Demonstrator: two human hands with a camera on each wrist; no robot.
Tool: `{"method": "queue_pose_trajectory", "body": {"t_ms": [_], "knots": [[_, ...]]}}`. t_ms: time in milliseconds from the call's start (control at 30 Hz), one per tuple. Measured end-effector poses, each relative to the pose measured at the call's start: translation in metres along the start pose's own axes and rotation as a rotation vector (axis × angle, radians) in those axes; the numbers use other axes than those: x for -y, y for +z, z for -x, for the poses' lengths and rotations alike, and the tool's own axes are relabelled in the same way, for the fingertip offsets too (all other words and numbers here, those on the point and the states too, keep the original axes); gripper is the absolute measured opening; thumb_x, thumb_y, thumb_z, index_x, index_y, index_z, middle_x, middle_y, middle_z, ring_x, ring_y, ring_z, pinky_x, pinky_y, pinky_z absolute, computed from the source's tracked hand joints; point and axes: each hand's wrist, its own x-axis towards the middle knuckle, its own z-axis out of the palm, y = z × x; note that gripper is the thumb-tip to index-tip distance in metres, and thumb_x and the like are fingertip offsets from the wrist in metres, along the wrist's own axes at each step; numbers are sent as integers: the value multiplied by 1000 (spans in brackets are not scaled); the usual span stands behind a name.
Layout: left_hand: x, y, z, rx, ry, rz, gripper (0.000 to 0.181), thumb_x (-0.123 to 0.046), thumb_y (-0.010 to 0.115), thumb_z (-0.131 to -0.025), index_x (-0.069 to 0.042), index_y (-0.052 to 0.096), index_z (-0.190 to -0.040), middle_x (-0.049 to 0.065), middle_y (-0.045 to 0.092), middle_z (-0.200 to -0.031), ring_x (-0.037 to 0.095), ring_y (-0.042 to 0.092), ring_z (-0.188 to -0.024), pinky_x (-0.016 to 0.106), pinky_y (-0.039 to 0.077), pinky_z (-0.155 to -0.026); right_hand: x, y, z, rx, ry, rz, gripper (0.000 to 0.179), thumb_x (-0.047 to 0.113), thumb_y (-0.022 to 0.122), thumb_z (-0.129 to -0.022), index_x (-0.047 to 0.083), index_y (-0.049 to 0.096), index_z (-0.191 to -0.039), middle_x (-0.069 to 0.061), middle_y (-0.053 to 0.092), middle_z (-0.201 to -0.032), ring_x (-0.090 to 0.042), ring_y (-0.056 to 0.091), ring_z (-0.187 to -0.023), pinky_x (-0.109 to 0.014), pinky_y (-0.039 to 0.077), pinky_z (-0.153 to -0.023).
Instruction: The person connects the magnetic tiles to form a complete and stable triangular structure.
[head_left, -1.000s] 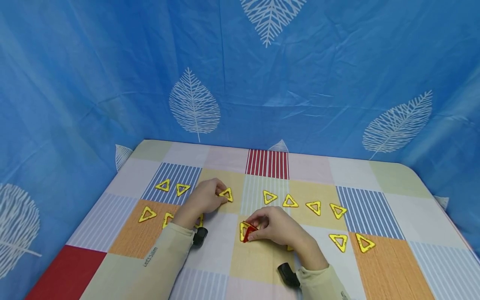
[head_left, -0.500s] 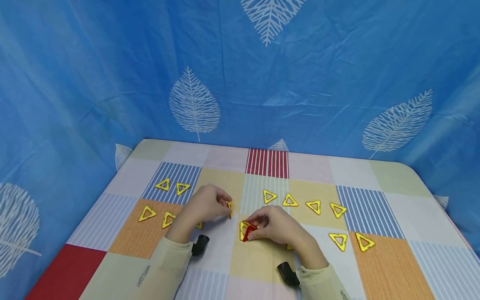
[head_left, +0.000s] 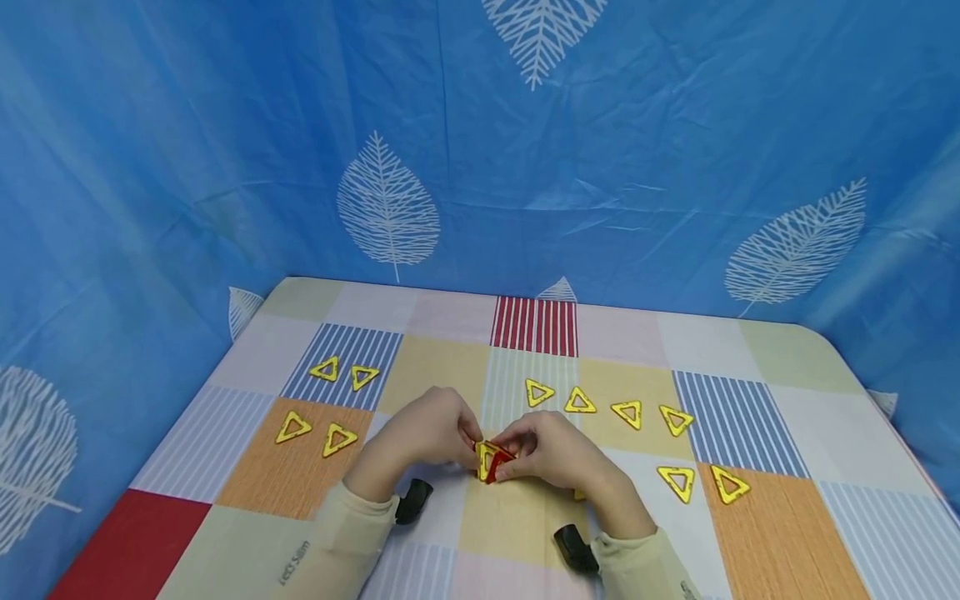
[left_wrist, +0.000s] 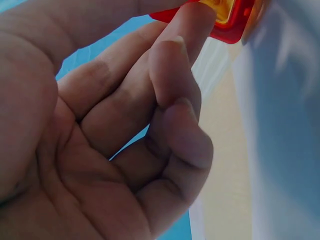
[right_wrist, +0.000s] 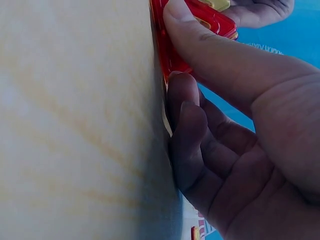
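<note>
In the head view my right hand (head_left: 555, 454) grips a small group of triangle tiles standing on the cloth, its thumb on a red triangle tile (head_left: 498, 467). A yellow triangle tile (head_left: 484, 457) forms the group's left side. My left hand (head_left: 431, 429) meets that side, pinching another triangle tile that its fingers mostly hide. The left wrist view shows a red-edged tile with a yellow middle (left_wrist: 230, 22) at the thumb and index finger, the other fingers curled below. In the right wrist view the thumb presses the red tile (right_wrist: 172, 52) close to the cloth.
Several yellow triangle tiles lie flat to the left, among them one tile (head_left: 340, 439) beside the left forearm. More lie to the right, such as a tile (head_left: 627, 414) and a tile (head_left: 729, 485). A blue curtain (head_left: 480, 167) hangs behind the patchwork-covered table (head_left: 442, 317).
My left hand has brought a yellow triangle tile toward me and rightward, turning it upright, up to the group at my right hand. The right hand has stayed in place.
</note>
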Motion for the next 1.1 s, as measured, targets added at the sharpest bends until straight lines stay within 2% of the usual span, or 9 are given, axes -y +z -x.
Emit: {"method": "queue_pose_trajectory", "body": {"t_ms": [167,600,867,1100], "knots": [[-1,3,0,4,25,1,13,-4,89,-71,-8,78,-76,-9,65,-63,9,58,-57,27,48,-53,0,1,0,-5,7,5,32,25,91,-74,11,79,-100,12,66,-77,-8,58,-65,-27,50,-59],[-4,11,-2,-4,-5,25,18,-9,92,-71,-11,74,-75,-8,65,-65,9,60,-59,27,50,-55,-3,2,0,-19,19,-10,26,26,92,-74,13,77,-91,10,65,-75,-9,58,-64,-27,50,-58],[-4,13,-3,11,8,18,30,-16,93,-71,-8,75,-93,-8,65,-67,8,60,-61,28,49,-56,-3,2,0,-25,22,-19,25,26,92,-73,13,75,-87,9,64,-71,-8,58,-62,-26,49,-57],[-2,14,-5,12,45,1,28,-20,94,-71,-10,76,-89,-9,63,-65,8,57,-59,27,48,-55,-4,1,1,-29,22,-31,25,23,94,-71,14,75,-85,9,65,-71,-8,59,-62,-26,50,-57]]}}
